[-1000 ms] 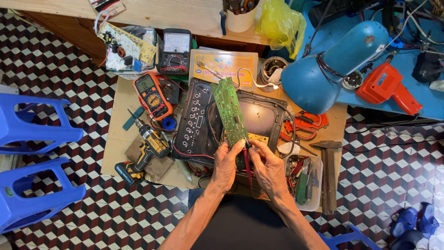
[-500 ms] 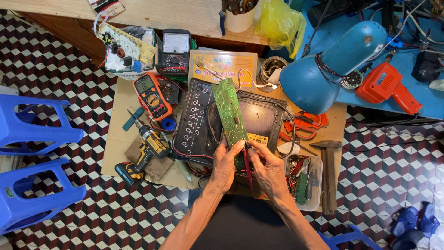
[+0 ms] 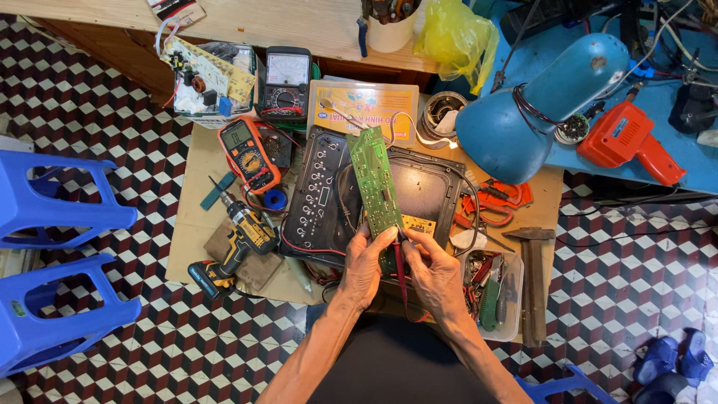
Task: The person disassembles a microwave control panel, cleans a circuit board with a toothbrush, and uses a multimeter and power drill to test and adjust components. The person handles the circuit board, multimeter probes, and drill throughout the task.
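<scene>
Green circuit board (image 3: 375, 182): long, narrow, tilted up on its near end over a black panel (image 3: 327, 196) at the middle of a low wooden table (image 3: 196, 224). Left hand (image 3: 366, 263): fingers curled, pinching the near end of the board, thumb on its face. Right hand (image 3: 432, 272): fingers drawn together around a thin red probe (image 3: 401, 273), tip touching the near end of the board. Orange multimeter (image 3: 249, 155): left of the panel, face up. Black meter with a needle dial (image 3: 285, 81): far side, just beyond the orange one. Yellow and black drill (image 3: 233, 245): near left, lying on its side. Blue lamp shade (image 3: 532, 108): far right, mouth toward the table. Orange drill (image 3: 630, 140): further right, on a blue surface. Clear tray of small tools (image 3: 497, 298): just right of the right hand. Blue stools (image 3: 56, 262): on the checkered floor, far left.
</scene>
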